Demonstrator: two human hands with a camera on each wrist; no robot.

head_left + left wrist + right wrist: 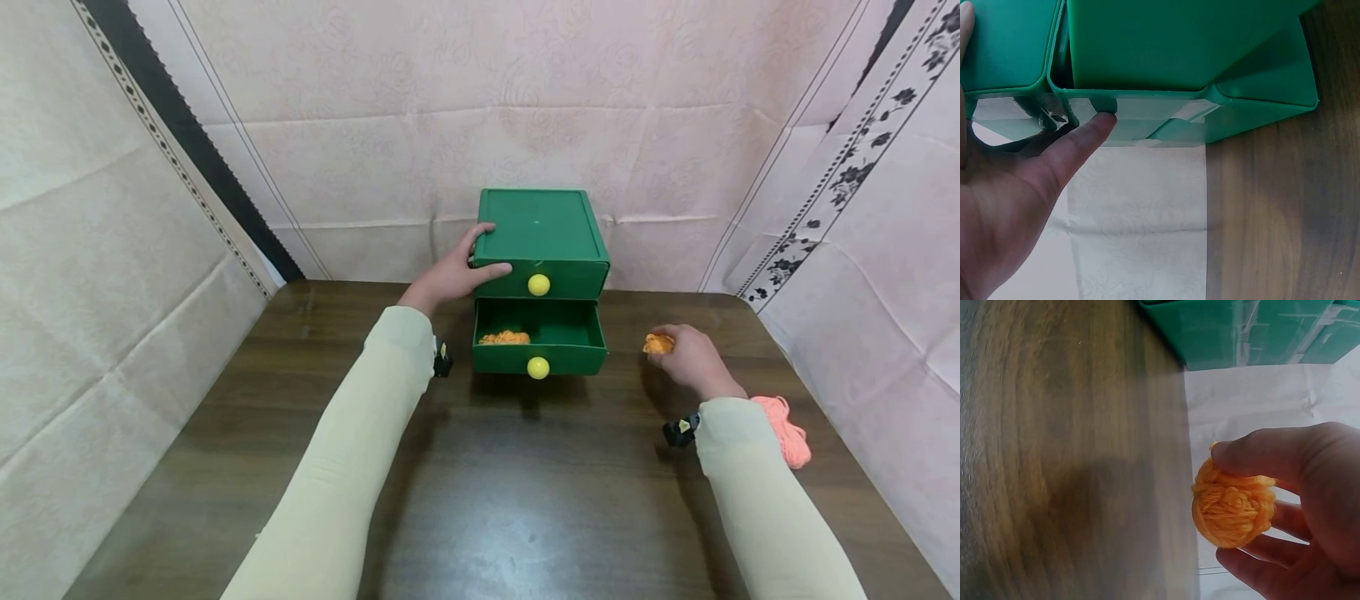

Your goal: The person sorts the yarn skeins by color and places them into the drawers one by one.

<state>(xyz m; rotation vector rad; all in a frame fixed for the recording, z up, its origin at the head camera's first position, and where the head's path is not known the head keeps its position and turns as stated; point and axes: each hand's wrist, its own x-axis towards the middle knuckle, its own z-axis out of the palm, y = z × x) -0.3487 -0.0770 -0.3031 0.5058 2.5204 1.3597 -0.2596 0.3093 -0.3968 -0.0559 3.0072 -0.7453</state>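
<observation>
A green drawer unit [536, 229] with two drawers stands near the back of the table. Its lower drawer [573, 360] is pulled out, with some orange yarn [505, 337] inside at the left. My left hand [453, 273] rests against the unit's upper left corner, fingers spread; in the left wrist view one straight finger touches the taped side [1141, 115]. Off to the right, my right hand [693, 360] holds a small ball of orange yarn [1232, 509] between thumb and fingers, above the table. Beside my right sleeve lies a pink skein of yarn [786, 429], partly hidden by it.
Both drawers have round yellow knobs [537, 367]. The dark wooden table [517, 492] ends at the back against a pale hanging cloth [360, 167]. More pale cloth [892, 275] hangs along the right side. The unit stands close to the back cloth.
</observation>
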